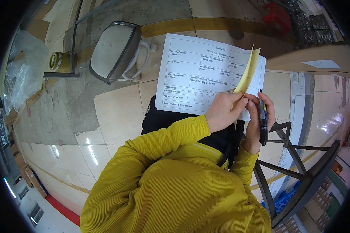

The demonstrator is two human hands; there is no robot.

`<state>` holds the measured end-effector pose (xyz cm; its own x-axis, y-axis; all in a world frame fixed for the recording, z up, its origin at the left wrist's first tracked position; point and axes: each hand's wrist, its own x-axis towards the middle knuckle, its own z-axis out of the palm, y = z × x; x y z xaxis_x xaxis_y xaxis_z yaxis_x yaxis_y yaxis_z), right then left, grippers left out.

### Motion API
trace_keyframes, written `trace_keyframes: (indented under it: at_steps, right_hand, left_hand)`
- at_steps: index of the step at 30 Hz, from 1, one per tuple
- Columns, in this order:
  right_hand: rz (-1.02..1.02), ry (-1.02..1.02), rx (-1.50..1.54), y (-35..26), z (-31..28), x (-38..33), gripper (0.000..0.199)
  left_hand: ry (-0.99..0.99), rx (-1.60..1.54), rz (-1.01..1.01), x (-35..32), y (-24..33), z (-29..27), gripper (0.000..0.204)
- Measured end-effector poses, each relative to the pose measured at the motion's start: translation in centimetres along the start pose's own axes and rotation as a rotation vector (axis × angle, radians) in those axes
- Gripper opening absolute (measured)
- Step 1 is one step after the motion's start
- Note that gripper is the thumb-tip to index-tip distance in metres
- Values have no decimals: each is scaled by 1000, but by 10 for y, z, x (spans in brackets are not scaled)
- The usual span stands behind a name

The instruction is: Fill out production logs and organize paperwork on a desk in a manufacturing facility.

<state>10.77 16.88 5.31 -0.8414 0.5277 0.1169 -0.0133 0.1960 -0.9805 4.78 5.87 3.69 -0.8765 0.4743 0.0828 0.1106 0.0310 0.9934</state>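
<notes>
Head view only: left hand (223, 110) is closed, thumb and fingers pinched on the lower end of a yellow paper strip (248, 72), which looks like a backing sheet curling off the form. Right hand (259, 116) sits just beside it, touching the same lower end with its fingertips while a black marker (263, 121) is clamped against the palm by the other fingers (so it is closed on the pen, only partly free for the paper). Both hands are bunched together over the lower right edge of a white printed form (200, 68), which lies flat in front of the person, apparently on the lap over a dark garment (163, 118); no tabletop shows under it. The strip's long axis runs up and slightly right from the hands, standing on edge, tip well above the form's right side. The form itself stretches up and to the left from the hands. Neither hand is clearly nearer, as both are on the strip's base, left from the left, right from the right. Yellow sleeves (163, 143) come in from below. A grey stool seat (114, 50) stands on the tiled floor (116, 112) upper left, well apart; a dark metal chair frame (299, 171) sits lower right.
</notes>
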Motion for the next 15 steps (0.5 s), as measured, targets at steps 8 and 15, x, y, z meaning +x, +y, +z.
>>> trace_keyframes:
  at_steps: [8, 15]
  right_hand:
    - [108, 173, 137, 1, 5, 2, 22]
    - [14, 180, 215, 4, -2, 6, 28]
  left_hand:
    - [-12, -14, -48, 0, -1, -1, 23]
    - [-73, -2, -114, 1, 4, -4, 22]
